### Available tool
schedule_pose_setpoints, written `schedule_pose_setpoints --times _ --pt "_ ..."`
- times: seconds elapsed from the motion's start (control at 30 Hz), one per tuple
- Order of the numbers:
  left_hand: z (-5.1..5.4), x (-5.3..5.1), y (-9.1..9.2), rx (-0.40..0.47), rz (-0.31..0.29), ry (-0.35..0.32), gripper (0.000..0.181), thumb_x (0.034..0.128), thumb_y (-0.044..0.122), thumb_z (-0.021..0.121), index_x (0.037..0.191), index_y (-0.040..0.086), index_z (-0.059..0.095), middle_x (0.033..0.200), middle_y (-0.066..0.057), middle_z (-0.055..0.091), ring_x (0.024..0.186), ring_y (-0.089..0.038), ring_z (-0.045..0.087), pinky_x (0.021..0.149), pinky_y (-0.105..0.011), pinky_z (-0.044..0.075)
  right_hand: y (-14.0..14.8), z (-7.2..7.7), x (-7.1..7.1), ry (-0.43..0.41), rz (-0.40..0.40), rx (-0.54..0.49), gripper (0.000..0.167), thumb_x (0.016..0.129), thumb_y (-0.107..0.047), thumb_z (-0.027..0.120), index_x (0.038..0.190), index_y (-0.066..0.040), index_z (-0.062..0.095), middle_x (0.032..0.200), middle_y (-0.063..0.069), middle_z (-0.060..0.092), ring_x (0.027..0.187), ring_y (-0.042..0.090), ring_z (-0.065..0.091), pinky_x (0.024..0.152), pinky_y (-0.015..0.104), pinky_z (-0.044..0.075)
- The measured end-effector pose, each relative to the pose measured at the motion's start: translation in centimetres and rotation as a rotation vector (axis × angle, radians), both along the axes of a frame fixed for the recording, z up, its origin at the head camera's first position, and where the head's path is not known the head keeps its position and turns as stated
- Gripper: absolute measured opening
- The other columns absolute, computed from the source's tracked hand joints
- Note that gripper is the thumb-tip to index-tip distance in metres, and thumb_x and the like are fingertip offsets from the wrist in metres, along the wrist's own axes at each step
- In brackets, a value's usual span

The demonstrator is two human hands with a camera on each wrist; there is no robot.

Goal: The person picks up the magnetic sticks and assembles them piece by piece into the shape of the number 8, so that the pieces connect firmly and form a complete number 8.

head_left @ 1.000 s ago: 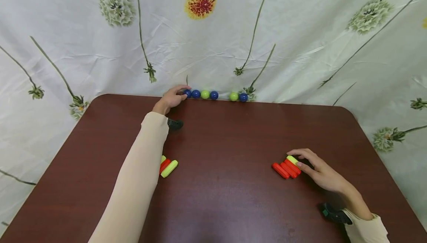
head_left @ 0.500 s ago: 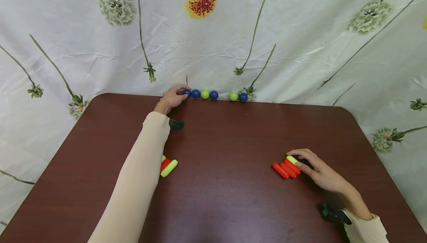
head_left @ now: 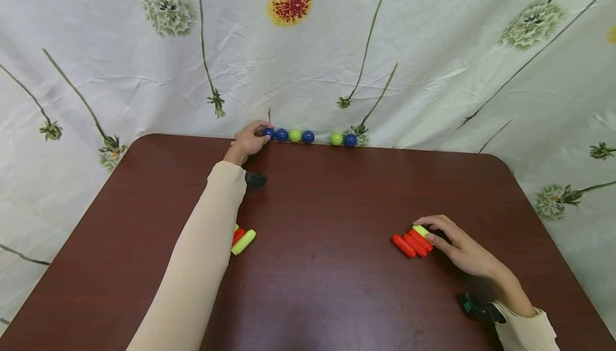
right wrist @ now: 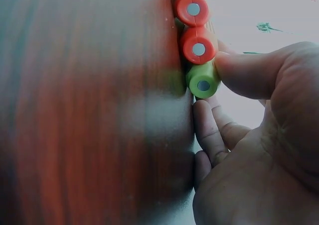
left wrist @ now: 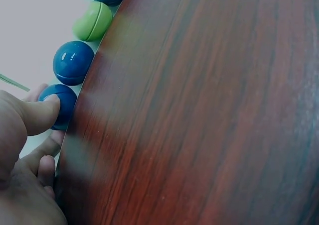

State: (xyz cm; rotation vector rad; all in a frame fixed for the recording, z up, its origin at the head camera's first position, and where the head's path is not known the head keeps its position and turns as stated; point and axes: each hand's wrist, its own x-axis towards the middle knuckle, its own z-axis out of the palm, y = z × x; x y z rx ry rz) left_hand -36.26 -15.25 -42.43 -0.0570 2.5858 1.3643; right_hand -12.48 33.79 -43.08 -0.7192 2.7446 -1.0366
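At the table's far edge, my left hand [head_left: 249, 139] pinches the leftmost blue ball [head_left: 268, 134] between thumb and fingers. In the left wrist view the thumb lies on that blue ball [left wrist: 65, 105], beside a second blue ball [left wrist: 73, 62] and a green ball [left wrist: 93, 21]. My right hand [head_left: 464, 249] holds the yellow-green rod [head_left: 421, 230] at the right end of a row of red rods [head_left: 403, 245]. The right wrist view shows the thumb at the green rod's [right wrist: 203, 81] side, with a red rod [right wrist: 199, 46] touching it.
A green ball [head_left: 336, 138] and a blue ball [head_left: 351, 140] form a separate pair at the far edge. Left of centre, a yellow-green rod [head_left: 244, 242] and a red rod [head_left: 238, 236] lie partly beside the left sleeve [head_left: 192, 254]. Behind the table [head_left: 317, 287] hangs a flowered white cloth [head_left: 433, 46].
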Motion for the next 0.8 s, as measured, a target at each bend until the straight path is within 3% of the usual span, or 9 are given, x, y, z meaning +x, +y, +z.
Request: schedule_pose_setpoints --times 0.23,0.37,0.47,0.63,0.8 --pt "-0.1 -0.1 -0.2 0.016 0.011 0.001 0.034 0.1056 0.019 0.051 0.140 0.021 0.052 0.148 -0.017 0.044 0.144 -0.041 0.021 0.116 -0.066 -0.007 0.0 0.1 0.0 -0.003 0.006 -0.006 0.032 0.103 -0.010 0.054 0.135 -0.017 0.057 0.133 -0.001 0.054 0.119 0.004 0.044 0.095 0.019 0.036" --pt "-0.2 0.0 -0.8 0.061 -0.012 0.012 0.037 0.1058 0.016 0.050 0.143 0.017 0.050 0.151 -0.018 0.040 0.142 -0.038 0.031 0.119 -0.058 0.018 -0.2 0.1 0.0 -0.008 0.003 -0.006 0.032 0.103 -0.010 0.054 0.135 -0.017 0.057 0.132 -0.001 0.054 0.119 0.004 0.045 0.095 0.019 0.037" --pt "-0.2 0.2 -1.3 0.090 -0.035 0.016 0.038 0.1059 0.014 0.049 0.144 0.013 0.048 0.153 -0.019 0.037 0.139 -0.036 0.037 0.109 -0.051 0.036 -0.3 0.0 -0.1 -0.021 0.002 -0.005 0.032 0.104 -0.011 0.054 0.135 -0.017 0.057 0.133 -0.001 0.053 0.119 0.005 0.044 0.096 0.019 0.037" --pt "0.4 0.9 -1.8 0.092 -0.060 0.027 0.038 0.1061 0.014 0.049 0.144 0.011 0.047 0.153 -0.021 0.035 0.138 -0.037 0.036 0.106 -0.051 0.037 -0.5 0.0 -0.2 -0.024 0.002 0.003 0.031 0.104 -0.012 0.053 0.135 -0.016 0.057 0.132 -0.001 0.053 0.118 0.006 0.044 0.096 0.019 0.038" --pt "1.0 1.5 -1.1 0.104 -0.086 0.041 0.038 0.1058 0.015 0.050 0.144 0.010 0.048 0.150 -0.021 0.037 0.135 -0.037 0.038 0.104 -0.050 0.038 -0.2 0.0 0.0 0.000 -0.013 0.016 0.031 0.103 -0.011 0.054 0.134 -0.015 0.058 0.130 -0.001 0.055 0.117 0.005 0.045 0.094 0.020 0.037"
